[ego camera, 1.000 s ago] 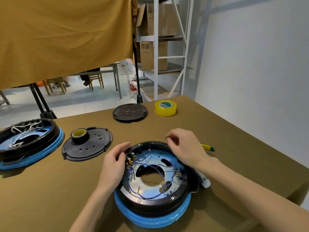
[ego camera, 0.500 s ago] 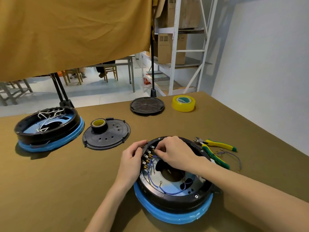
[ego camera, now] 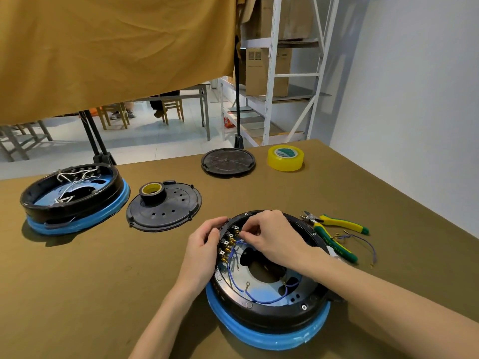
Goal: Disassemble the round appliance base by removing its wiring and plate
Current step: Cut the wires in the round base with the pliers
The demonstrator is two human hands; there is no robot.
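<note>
The round appliance base point(ego camera: 269, 301), black with a blue lower band, lies open side up at the near right of the bench point(ego camera: 103, 281). Inside we see a metal plate point(ego camera: 243, 277) with a large central opening, loose blue wiring point(ego camera: 241, 286) looped across it, and a row of brass terminals point(ego camera: 228, 246) along the left inner wall. Compared with one second ago, our right hand point(ego camera: 272, 239) has crossed from the far rim to these terminals, where its grip now pinches narrowly at a wire end; our left hand point(ego camera: 204, 244) still steadies the left rim, fingers curled over it. We judge that wire removal is under way and the plate not yet freed. Just right of the base lie green-and-yellow pliers point(ego camera: 334, 234) and a detached wire point(ego camera: 363, 244); farther left, a second base point(ego camera: 75, 200) and a black cover point(ego camera: 166, 208).
</note>
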